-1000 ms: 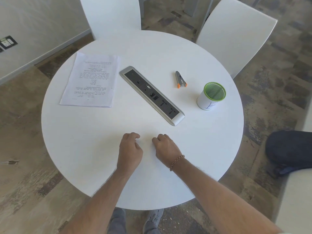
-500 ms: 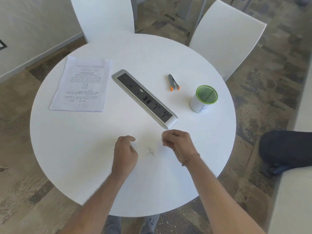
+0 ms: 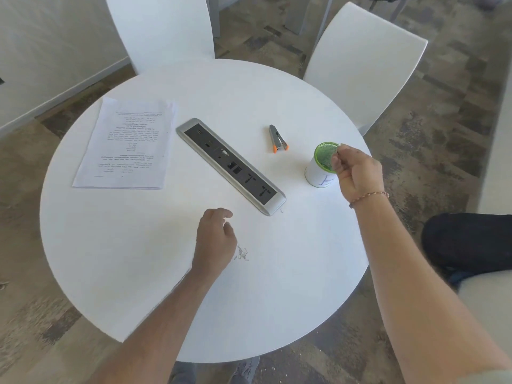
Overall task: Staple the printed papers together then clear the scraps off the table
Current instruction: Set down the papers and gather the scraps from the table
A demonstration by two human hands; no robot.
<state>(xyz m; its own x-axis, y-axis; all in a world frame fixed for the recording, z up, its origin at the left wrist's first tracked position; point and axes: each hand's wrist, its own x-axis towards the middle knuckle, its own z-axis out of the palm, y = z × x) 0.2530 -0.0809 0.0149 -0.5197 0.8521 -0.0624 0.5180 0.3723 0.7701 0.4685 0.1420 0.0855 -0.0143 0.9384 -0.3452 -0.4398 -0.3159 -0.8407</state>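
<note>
Right hand pinched shut over the cup, likely dropping tiny scraps; contents unclear. Left hand loosely curled, empty, on the bench beside remaining scraps. Papers and stapler lie beyond, left of cup.

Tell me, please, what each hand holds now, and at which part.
The right hand pinches something tiny at its fingertips over the green-rimmed cup; what it is cannot be told. The left hand holds nothing and rests beside the staple scraps.
</note>
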